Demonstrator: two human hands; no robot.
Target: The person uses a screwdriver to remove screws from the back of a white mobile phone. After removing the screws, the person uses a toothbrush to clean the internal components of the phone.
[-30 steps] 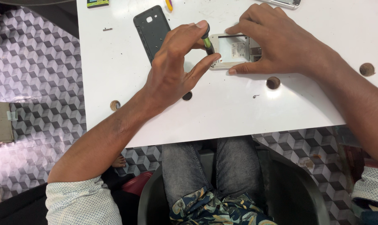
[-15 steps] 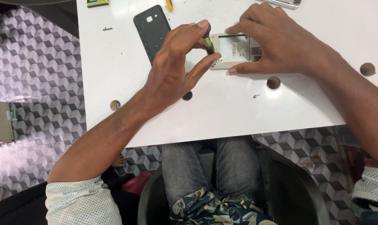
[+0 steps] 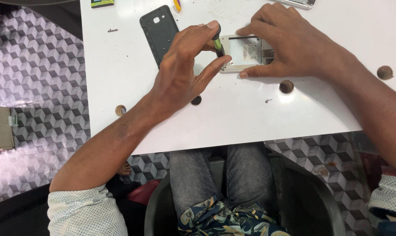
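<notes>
We record, filling the upper two thirds of the frame, a white table (image 3: pixel 233 118) with several round holes along its near part, set over a floor of grey cube-patterned tiles (image 3: pixel 36 65) at the left. Our left hand (image 3: pixel 180 74) reaches in from the lower left to the upper centre, thumb and fingers closed narrowly about a small screwdriver (image 3: pixel 217 44) with a green and black handle, held upright with its tip at the left end of the phone. Our right hand (image 3: pixel 289 43) comes from the right edge, fingers spread flat over an opened phone body (image 3: pixel 244 54), pale and silver, pressing it to the table at upper centre. Just left of the left hand lies a dark back cover (image 3: pixel 158 30), tilted, inner face up. Below the phone, near centre, we note a tiny screw (image 3: pixel 268 101).
</notes>
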